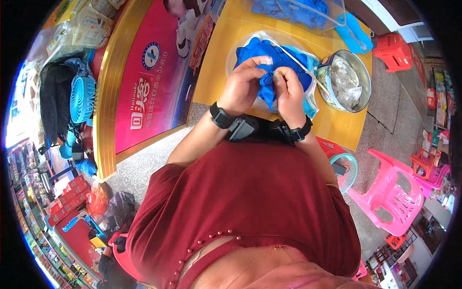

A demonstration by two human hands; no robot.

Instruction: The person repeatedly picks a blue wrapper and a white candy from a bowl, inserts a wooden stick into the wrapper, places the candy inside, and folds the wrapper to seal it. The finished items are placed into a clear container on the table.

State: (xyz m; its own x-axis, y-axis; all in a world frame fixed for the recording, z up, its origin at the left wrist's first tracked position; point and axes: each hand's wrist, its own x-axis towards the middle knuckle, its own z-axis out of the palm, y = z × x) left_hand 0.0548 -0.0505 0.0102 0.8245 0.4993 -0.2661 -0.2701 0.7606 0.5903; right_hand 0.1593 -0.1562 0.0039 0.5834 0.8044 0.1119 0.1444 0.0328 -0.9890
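Note:
My left hand (243, 87) and my right hand (289, 96) come together over the near side of a yellow table (214, 48). Between their pinched fingers is a crumpled blue piece of thin, soft material (266, 87), its tapered end hanging down. Just beyond lies a heap of similar blue pieces (257, 49) on a pale, partly see-through dish or wrap, whose kind I cannot make out. A thin wooden stick (294, 59) slants across the heap's right side, its lower end by the tin. Black straps with small devices circle both wrists.
A round metal tin (331, 100) holding clear plastic bags stands right of the heap. Behind are a clear bin (332, 12) with blue pieces and a light-blue item (353, 36). A pink sign board (139, 91) rises at left; a pink chair (392, 192) stands at right.

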